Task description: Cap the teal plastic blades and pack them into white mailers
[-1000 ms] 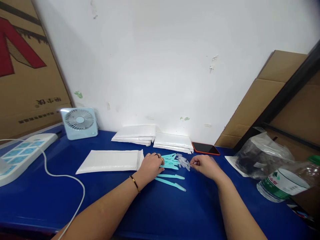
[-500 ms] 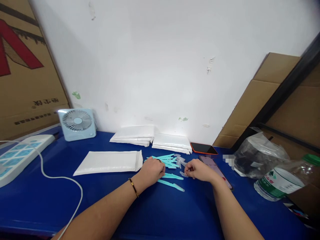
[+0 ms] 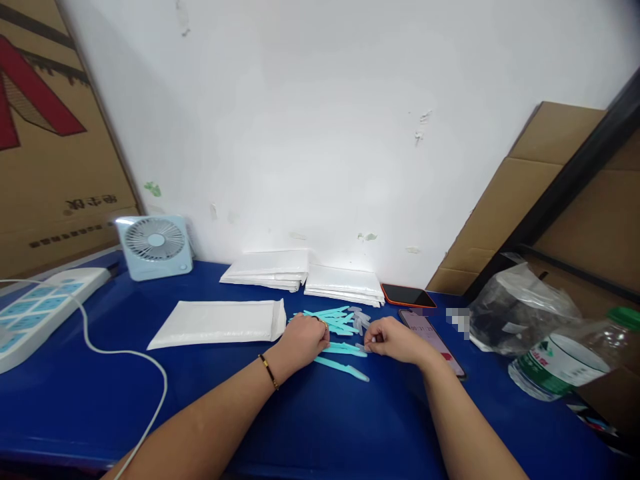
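Here, turquoise eyebrow razor (image 3: pixel 344 349) is being pinched over table (image 3: pixel 310 427) by left hand (image 3: pixel 303 341) | translucent tip cap (image 3: pixel 361 347) is being pinched by right hand (image 3: pixel 395 339) | cap slippage is being risked by any misalignment.

White plastic power strip (image 3: pixel 47 310) at blue table's (image 3: pixel 210 413) left edge: cut off. Ends of turquoise plastic sticks (image 3: pixel 345 368): hidden by left hand (image 3: pixel 303 341). Clear plastic bag's (image 3: pixel 523 300) contents: unclear.
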The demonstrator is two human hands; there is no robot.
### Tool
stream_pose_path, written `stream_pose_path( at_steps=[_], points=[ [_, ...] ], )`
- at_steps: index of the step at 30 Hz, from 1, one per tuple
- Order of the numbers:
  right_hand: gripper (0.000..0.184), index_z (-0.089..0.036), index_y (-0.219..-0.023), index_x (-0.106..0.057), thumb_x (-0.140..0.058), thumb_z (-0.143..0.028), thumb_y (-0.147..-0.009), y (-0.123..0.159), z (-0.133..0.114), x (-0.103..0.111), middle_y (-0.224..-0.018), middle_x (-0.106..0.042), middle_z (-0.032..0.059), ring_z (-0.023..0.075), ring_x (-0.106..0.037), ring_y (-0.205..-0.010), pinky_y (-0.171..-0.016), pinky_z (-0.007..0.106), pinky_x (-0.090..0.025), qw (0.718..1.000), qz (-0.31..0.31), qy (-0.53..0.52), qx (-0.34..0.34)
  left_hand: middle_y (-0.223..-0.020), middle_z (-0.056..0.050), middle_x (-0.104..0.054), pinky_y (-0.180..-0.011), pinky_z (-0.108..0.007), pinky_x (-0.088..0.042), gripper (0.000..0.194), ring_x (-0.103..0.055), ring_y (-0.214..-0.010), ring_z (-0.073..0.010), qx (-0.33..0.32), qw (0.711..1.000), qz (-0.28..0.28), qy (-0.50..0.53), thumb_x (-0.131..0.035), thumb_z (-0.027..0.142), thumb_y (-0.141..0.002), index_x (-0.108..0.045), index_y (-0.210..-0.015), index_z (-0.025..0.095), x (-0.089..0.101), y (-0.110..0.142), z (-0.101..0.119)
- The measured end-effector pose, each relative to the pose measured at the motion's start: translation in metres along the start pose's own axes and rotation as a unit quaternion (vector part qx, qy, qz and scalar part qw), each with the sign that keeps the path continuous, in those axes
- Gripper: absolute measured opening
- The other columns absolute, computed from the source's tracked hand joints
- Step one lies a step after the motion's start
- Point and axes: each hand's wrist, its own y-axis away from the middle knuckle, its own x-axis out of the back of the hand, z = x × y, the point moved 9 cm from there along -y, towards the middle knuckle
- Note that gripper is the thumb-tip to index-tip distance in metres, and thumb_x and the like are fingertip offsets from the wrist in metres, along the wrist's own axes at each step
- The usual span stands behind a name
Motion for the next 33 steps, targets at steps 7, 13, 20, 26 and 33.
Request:
stream_pose_path(
  at_steps=[7,13,20,26,33],
  points=[
    [0.014,-0.014,-0.068,-0.067,-0.053,-0.013,-0.067,0.001,0.005,0.0,-0.062,-0.062,0.001,0.0112,-0.052,-0.056,-0.053,0.019,-0.036,1.0,-0.004,-0.009,-0.002,-0.073,-0.002,-0.067,-0.075,-0.031,-0.036,0.014,-0.059,-0.07,-0.0166,0.014,1.0,-0.015,-0.009,-0.056,0.026,-0.077,-0.065,-0.068,0.02,0.001,0.0,-0.005],
    [0.014,-0.015,-0.071,-0.068,-0.056,-0.023,-0.072,-0.007,0.001,-0.009,-0.062,-0.062,0.0009,0.0112,-0.053,-0.056,-0.052,0.019,-0.036,1.0,0.018,-0.017,0.016,-0.074,-0.002,-0.068,-0.072,-0.028,-0.037,0.014,-0.059,-0.069,-0.0154,0.009,1.0,-0.015,0.005,-0.057,0.026,-0.076,-0.066,-0.068,0.019,0.002,0.002,0.001],
    [0.023,-0.016,-0.073,-0.068,-0.053,-0.033,-0.076,-0.006,0.009,-0.003,-0.06,-0.062,0.001,0.0117,-0.052,-0.053,-0.05,0.021,-0.035,0.998,0.033,-0.009,-0.043,-0.076,0.001,-0.066,-0.066,-0.026,-0.035,0.019,-0.058,-0.072,-0.0147,-0.023,0.999,-0.023,0.024,-0.059,0.04,-0.077,-0.066,-0.079,0.022,0.002,0.005,0.012],
    [0.023,-0.018,-0.073,-0.066,-0.057,-0.039,-0.073,-0.012,0.04,0.018,-0.074,-0.065,0.0048,0.0146,-0.055,-0.063,-0.053,0.022,-0.034,0.968,0.174,0.084,-0.16,-0.094,-0.001,-0.06,-0.073,-0.03,-0.03,0.016,-0.05,-0.092,-0.0191,-0.039,0.995,0.064,-0.07,-0.059,0.033,-0.079,-0.062,-0.094,0.026,0.011,-0.003,0.007],
    [0.012,-0.018,-0.072,-0.065,-0.058,-0.028,-0.069,-0.017,0.048,0.008,-0.073,-0.065,0.0022,0.0128,-0.055,-0.064,-0.053,0.02,-0.033,0.974,0.141,0.068,-0.163,-0.091,-0.002,-0.059,-0.072,-0.032,-0.027,0.01,-0.046,-0.089,-0.0188,-0.062,0.99,0.067,-0.103,-0.051,0.027,-0.085,-0.06,-0.087,0.022,0.002,-0.012,0.012]
  ],
)
